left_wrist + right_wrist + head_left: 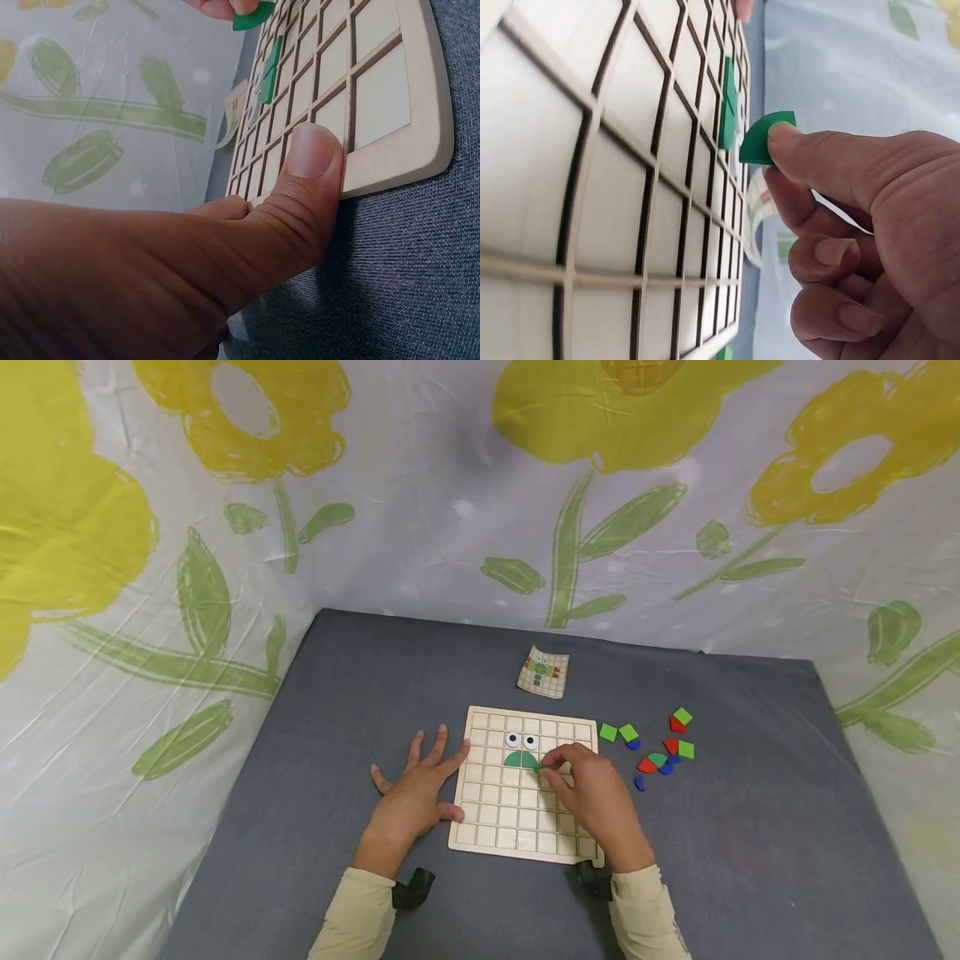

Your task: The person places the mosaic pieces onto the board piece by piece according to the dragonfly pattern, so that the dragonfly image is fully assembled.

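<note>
Wooden grid board point(507, 817), square with rounded corners, lies flat on a grey cloth-covered surface point(750, 843) in the head view. Two eye discs point(513, 740) and two green quarter-rounds point(513, 760) sit on it; a curled picture card point(551, 677) lies beyond, small coloured pieces point(686, 749) to its right. The left hand point(412, 797) spreads wide at its left edge.

Left wrist view: the thumb rests on its pale rim, beside woven fabric.

Right wrist view: the right hand point(870, 217) pinches a flat green wedge point(759, 141), curved along one side, over the board.
</note>
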{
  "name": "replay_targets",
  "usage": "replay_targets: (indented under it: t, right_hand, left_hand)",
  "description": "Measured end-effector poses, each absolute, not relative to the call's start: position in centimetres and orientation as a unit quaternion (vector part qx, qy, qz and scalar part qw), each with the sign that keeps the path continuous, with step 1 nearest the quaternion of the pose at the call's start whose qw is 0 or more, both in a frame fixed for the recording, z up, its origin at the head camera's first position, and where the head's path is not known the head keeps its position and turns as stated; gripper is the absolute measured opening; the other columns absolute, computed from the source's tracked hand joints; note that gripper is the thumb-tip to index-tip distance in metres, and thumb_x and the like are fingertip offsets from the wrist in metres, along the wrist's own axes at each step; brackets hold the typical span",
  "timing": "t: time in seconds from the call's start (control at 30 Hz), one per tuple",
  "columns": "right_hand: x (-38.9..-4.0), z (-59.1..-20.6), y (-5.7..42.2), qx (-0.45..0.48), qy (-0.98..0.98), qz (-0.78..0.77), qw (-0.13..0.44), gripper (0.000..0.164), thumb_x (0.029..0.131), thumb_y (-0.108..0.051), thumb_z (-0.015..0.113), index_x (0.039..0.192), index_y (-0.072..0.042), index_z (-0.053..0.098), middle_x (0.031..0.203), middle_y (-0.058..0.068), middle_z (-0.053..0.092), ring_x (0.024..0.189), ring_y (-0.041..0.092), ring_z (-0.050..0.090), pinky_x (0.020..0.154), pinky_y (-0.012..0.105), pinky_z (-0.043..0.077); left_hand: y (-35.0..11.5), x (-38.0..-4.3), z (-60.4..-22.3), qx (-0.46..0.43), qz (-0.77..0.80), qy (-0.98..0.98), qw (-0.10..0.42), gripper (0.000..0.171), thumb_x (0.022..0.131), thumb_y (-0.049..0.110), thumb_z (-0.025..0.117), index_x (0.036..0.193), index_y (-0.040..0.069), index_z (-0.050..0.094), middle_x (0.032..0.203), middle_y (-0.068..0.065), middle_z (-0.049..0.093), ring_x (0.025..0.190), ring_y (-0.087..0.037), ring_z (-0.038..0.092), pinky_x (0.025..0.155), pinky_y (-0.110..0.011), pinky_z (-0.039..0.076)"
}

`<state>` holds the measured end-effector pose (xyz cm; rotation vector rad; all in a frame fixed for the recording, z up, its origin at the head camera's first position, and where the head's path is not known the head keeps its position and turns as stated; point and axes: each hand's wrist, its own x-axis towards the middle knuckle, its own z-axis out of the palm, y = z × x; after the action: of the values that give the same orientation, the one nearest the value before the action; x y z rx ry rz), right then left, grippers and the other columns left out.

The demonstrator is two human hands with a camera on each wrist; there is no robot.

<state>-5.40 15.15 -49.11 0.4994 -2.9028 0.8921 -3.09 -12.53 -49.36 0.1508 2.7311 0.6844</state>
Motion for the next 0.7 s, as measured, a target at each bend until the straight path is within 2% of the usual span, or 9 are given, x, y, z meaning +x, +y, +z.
replay_targets:
  t: [0.2,0.43,0.7]
  right_hand:
    - [-5.3,-49.2,13.8,0.168,-0.938,0.302,0.021,0.014,0.092,-0.018,0.085,0.103,-0.017,0.076,0.094,-0.009,0.07,0.069,0.007,0.055,0.059,0.026,0.047]
    - [-5.4,-49.4,12.4,0.173,-0.936,0.307,0.013,0.013,0.092,-0.019,0.085,0.102,-0.019,0.076,0.093,-0.011,0.071,0.079,0.007,0.066,0.068,0.031,0.054]
    - [-5.5,-49.9,11.5,0.175,-0.936,0.306,0.009,0.012,0.091,-0.021,0.086,0.098,-0.02,0.076,0.088,-0.013,0.071,0.071,0.003,0.061,0.064,0.027,0.052]
  left_hand:
    - [-12.5,-3.3,-49.4,0.049,0.238,0.956,0.165,0.107,0.074,0.035,0.088,0.166,0.036,0.035,0.178,-0.002,0.011,0.164,-0.037,0.001,0.103,-0.095,0.0]
    - [-12.3,-3.1,-49.4,0.049,0.242,0.956,0.161,0.105,0.074,0.035,0.088,0.166,0.035,0.037,0.177,-0.003,0.014,0.164,-0.038,0.003,0.102,-0.096,0.002]
    - [-12.5,-3.1,-49.4,0.047,0.24,0.957,0.156,0.105,0.073,0.034,0.089,0.165,0.034,0.039,0.177,-0.005,0.015,0.164,-0.039,0.005,0.101,-0.096,0.003]
